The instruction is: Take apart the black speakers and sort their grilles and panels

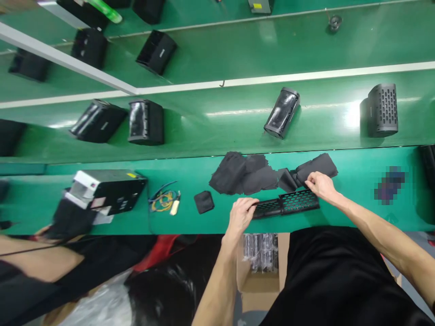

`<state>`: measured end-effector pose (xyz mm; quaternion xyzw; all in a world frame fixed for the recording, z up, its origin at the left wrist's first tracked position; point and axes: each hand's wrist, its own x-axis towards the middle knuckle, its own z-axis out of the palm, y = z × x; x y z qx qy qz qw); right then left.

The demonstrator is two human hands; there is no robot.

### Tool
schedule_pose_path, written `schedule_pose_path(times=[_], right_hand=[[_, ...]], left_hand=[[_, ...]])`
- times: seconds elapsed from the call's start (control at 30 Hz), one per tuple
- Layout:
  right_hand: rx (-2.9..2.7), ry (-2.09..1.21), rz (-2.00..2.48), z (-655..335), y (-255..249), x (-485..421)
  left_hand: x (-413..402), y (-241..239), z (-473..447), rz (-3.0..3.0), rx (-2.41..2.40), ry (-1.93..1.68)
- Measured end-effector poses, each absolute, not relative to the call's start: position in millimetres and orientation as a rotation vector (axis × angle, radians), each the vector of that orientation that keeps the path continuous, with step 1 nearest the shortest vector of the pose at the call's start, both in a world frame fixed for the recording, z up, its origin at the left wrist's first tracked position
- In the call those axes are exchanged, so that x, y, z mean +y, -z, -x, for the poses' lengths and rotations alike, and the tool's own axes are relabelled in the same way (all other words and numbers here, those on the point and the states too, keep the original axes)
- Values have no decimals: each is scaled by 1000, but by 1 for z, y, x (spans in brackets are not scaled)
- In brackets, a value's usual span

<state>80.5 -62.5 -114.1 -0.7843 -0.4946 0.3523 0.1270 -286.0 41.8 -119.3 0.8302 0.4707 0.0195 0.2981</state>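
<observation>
A: Can you read anything on that unit at the left of the table (pixel 356 174)?
B: The black-sided unit (pixel 124 194) has a yellow label (pixel 131 175) on top and a pinkish label (pixel 98 202) at its near corner, both too small to make out.
A: And the green surface beyond?
B: The dark box (pixel 105 123) on the left has a short pale mark on its side, like a logo, but it's blurred. At the far edge, a grey device (pixel 261 6) wears a yellow sticker (pixel 257 6); same trouble.
A: Where are the hands?
B: The left hand (pixel 242 213) has its fingers bent at the outer end of the left grille (pixel 268 208). I can't tell how firmly it grips.
A: The right hand (pixel 321 184)?
B: Fingertips drawn together over the near edge of the dark cloth (pixel 317 167), just above the right grille (pixel 299 202). I can't tell whether they pinch anything.
A: And both grilles?
B: End to end near the table's front edge, dark, slotted, with a cloth heap (pixel 238 174) behind.
</observation>
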Motion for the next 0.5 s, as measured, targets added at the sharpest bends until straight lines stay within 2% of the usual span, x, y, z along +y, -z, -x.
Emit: schedule_pose_path(times=[0.17, 0.33, 0.43, 0.5], right_hand=[[-1586, -1170, 2251, -36, 107, -22], [-1598, -1181, 2206, -47, 103, -20], [-1507, -1229, 1931, -72, 96, -37], [-1281, -1382, 1626, -86, 90, -54]], left_hand=[[54, 121, 302, -2178, 1331, -60], [55, 112, 289, -2197, 1362, -179], [48, 100, 258, -2073, 1387, -407], [38, 96, 221, -1823, 1385, -526]])
